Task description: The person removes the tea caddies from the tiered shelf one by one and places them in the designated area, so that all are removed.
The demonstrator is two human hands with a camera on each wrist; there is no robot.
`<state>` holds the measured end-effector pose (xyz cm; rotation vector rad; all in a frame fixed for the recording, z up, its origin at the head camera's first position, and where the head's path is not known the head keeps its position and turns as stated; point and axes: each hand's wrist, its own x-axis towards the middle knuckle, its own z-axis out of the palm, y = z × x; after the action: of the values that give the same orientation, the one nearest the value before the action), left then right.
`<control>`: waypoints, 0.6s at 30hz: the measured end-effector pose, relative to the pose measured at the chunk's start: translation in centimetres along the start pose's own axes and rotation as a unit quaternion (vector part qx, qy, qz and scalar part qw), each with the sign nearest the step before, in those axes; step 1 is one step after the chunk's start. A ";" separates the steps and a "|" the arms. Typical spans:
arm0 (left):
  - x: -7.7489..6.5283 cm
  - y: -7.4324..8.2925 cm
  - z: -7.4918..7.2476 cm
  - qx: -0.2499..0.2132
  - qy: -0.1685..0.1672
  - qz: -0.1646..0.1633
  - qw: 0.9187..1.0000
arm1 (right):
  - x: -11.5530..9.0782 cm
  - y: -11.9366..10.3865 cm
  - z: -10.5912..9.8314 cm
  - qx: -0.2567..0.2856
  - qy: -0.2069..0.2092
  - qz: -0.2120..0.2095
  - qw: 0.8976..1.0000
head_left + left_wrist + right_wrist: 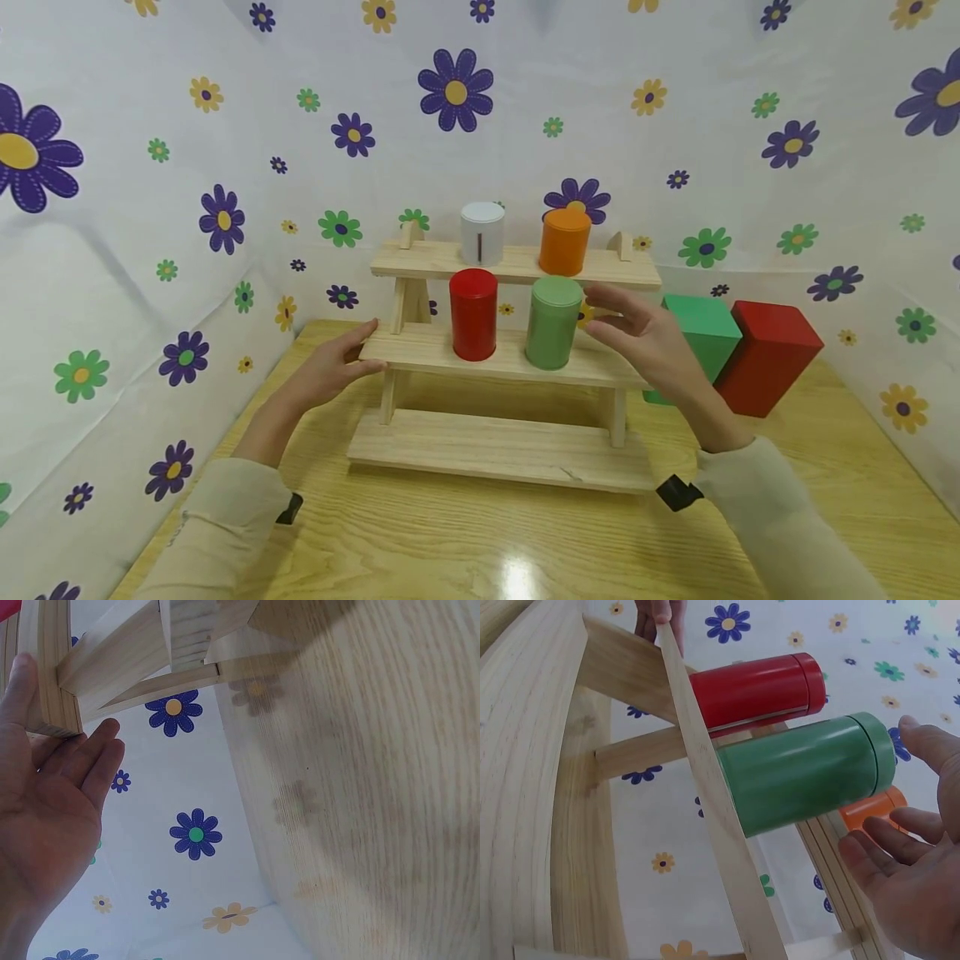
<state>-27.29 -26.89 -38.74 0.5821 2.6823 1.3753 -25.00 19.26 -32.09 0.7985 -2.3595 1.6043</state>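
A three-tier wooden display stand (pixel 465 446) stands on the table. My left hand (pixel 330 367) holds the left end of its middle shelf, and the left wrist view shows the thumb on one side of the board (pixel 51 682) and the fingers on the other. On that shelf stand a red canister (pixel 474 317) and a light green canister (pixel 553 325). My right hand (pixel 637 333) is just right of the green canister, thumb and fingers spread apart with nothing between them. In the right wrist view, the fingertips lie near the lid end of the green canister (pixel 806 772).
A white canister (pixel 482 237) and an orange canister (pixel 565 243) sit on the top shelf. Right of the stand are a green box (pixel 701 321) and a red box (pixel 772 358). White flower-printed cloth (pixel 510 167) encloses the wooden table (pixel 420 533).
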 end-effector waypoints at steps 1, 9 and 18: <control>0.0 0.0 0.0 0.001 0.000 0.000 1.000 | 0.2 0.0 0.2 0.004 0.000 -0.001 1.000; 0.0 0.0 0.0 0.005 0.000 0.002 1.000 | 1.3 0.0 1.5 0.038 -0.002 -0.005 0.999; -0.1 -0.1 0.0 0.001 0.001 0.002 1.000 | 1.9 -0.2 2.6 0.024 0.004 0.020 1.000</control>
<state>-27.24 -26.99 -38.85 0.5867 2.6851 1.3749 -26.12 16.18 -32.14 0.7589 -2.3543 1.6824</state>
